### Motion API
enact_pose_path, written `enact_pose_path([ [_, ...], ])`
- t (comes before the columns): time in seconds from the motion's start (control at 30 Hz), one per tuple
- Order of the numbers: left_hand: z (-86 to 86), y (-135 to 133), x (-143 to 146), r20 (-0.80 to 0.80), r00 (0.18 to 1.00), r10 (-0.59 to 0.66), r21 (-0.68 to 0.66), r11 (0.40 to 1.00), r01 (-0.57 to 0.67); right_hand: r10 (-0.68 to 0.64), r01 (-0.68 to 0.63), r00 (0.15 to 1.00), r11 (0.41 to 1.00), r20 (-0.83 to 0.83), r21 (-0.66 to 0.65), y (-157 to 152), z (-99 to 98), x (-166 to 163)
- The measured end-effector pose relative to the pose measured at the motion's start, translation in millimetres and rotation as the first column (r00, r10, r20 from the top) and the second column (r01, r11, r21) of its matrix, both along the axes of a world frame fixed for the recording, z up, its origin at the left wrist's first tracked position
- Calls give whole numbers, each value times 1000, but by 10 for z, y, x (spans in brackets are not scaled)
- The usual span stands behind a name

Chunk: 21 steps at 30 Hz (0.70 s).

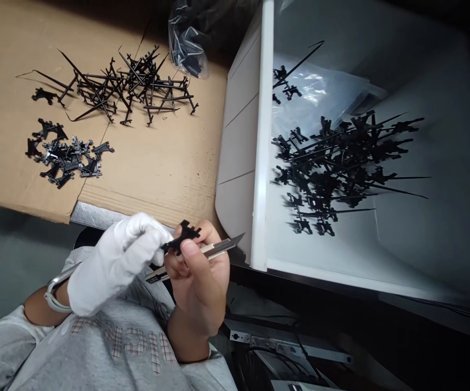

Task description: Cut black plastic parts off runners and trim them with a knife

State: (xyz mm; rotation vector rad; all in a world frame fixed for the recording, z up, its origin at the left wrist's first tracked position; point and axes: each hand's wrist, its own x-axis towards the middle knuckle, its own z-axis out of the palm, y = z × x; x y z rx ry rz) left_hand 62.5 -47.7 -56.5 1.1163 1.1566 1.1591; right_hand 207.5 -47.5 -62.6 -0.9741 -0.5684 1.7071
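My left hand [116, 260], in a white fabric glove, pinches a small black plastic molded part [181, 239] at its left end. My right hand [196, 277] is bare and grips a snap-off utility knife [202, 258] with a metal body. Its angled blade [235, 242] points up and to the right, past my fingers. The part lies against my right fingers, close to the knife body. Part of the knife handle is hidden behind my fingers.
A cardboard sheet [149, 174] holds a tangled pile of long black plastic pieces and a smaller pile of short ones. To the right stands a white bin [264, 136] full of black pieces. A plastic bag [188, 43] lies at the back.
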Motion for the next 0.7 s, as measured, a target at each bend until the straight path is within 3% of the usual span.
enact_pose_path([
  [0.27, -73, -50, 87, 72, 997, 29, 67, 997, -34, -71, 71, 997, 998, 6, -2, -43, -36, -28],
  [0.43, -177, -106, 106, -69, 990, 123, 205, 973, -107, -93, 80, 990, 989, 103, 128, -22, -88, -39],
  [0.53, -201, -39, 71, -170, 971, 171, 382, 919, -95, -81, 42, 985, 969, 155, 244, 4, -136, -25],
  [0.63, -187, 53, 1, -256, 940, 227, 593, 805, -33, -94, 38, 982, 949, 164, 314, 12, -173, 8],
  [0.7, -193, 90, -49, -279, 933, 229, 632, 775, -1, -52, 15, 992, 951, 112, 307, 9, -179, 33],
])
